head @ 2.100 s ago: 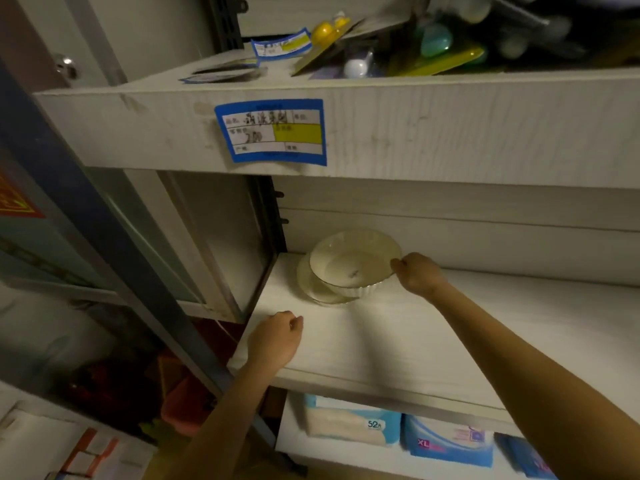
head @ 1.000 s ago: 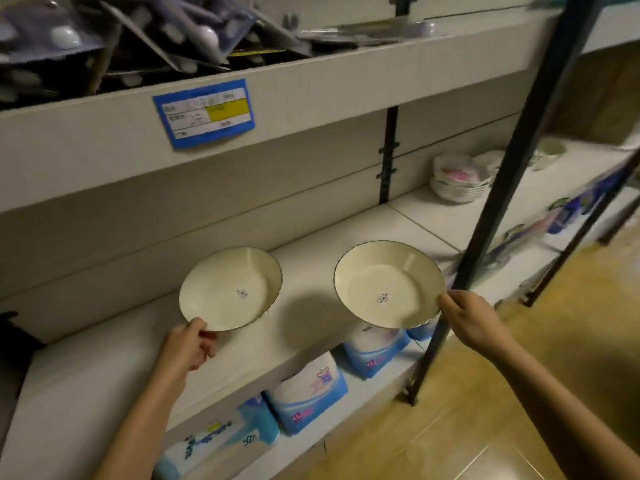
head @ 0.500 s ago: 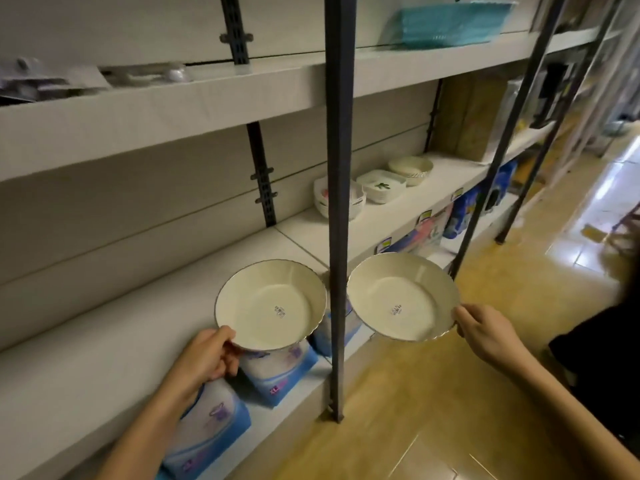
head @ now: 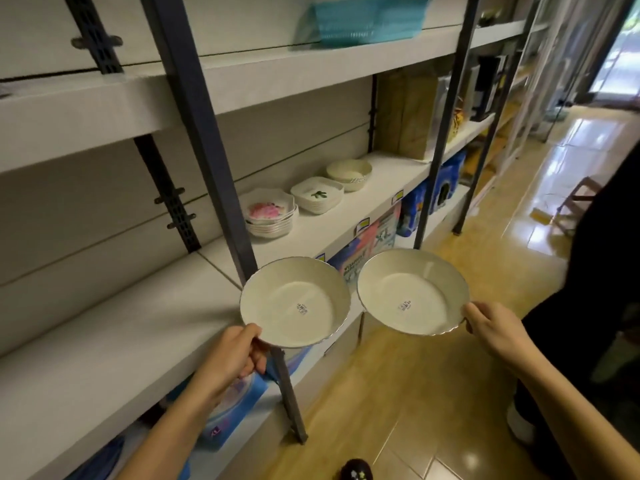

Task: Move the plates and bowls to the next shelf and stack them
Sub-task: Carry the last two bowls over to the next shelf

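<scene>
My left hand (head: 235, 355) grips the near rim of a cream bowl (head: 294, 301) with a scalloped edge and a barcode sticker inside. An identical cream bowl (head: 412, 291) is held by its right rim in my right hand (head: 491, 329). Both bowls hang side by side in the air in front of the white shelf (head: 346, 216). On that shelf beyond the dark upright post (head: 204, 133) stand a stack of flowered plates (head: 268, 214), a stack of square dishes with a green motif (head: 317, 195) and a stack of round bowls (head: 349, 173).
A teal basket (head: 367, 19) sits on the upper shelf. Brown boxes (head: 405, 116) stand past the round bowls. Blue packages (head: 374, 237) fill the lower shelf. A second post (head: 443, 126) stands further right. A person in dark clothes (head: 588, 289) stands on the tiled floor at right.
The view has swung and moved right along the shelf, from the far-left corner to the section with stacked dishes. Both hands now hold a bowl each; the dish stacks are closer.
</scene>
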A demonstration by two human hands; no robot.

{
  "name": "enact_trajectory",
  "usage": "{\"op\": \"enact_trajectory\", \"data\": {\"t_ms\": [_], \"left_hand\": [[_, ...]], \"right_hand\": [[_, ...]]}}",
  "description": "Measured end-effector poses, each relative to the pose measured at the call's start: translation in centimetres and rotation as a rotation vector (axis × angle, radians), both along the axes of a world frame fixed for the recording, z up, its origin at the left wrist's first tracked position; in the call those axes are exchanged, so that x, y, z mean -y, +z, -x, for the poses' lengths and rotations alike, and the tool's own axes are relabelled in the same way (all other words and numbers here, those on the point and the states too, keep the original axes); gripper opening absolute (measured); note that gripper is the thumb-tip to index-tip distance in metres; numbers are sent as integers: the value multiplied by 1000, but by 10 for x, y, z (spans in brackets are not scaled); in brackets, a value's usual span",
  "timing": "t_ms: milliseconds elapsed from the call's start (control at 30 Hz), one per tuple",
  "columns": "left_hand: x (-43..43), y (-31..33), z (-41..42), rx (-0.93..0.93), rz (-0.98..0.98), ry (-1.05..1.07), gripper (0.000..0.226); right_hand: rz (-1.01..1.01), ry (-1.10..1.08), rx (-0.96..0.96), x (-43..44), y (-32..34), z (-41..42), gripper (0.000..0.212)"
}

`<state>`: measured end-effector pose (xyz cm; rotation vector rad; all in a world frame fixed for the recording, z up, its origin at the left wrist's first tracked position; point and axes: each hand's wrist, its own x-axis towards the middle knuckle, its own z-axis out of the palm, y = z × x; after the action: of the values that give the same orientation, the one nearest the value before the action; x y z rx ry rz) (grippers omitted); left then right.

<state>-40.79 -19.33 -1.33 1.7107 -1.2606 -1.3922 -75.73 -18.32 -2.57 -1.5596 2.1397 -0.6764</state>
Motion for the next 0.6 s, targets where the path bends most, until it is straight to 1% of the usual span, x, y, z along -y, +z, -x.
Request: {"op": "enact_trajectory", "data": {"t_ms": [200, 400, 600], "left_hand": [[83, -12, 49, -6, 24, 24, 37], [183, -8, 86, 42, 64, 26, 35], [263, -3, 111, 13, 85, 96, 36]], "right_hand": [[-10, -60, -5, 59, -8, 52, 39], [-11, -44, -17, 171, -1, 91, 39], [8, 24, 72, 274, 9, 103, 41]]}}
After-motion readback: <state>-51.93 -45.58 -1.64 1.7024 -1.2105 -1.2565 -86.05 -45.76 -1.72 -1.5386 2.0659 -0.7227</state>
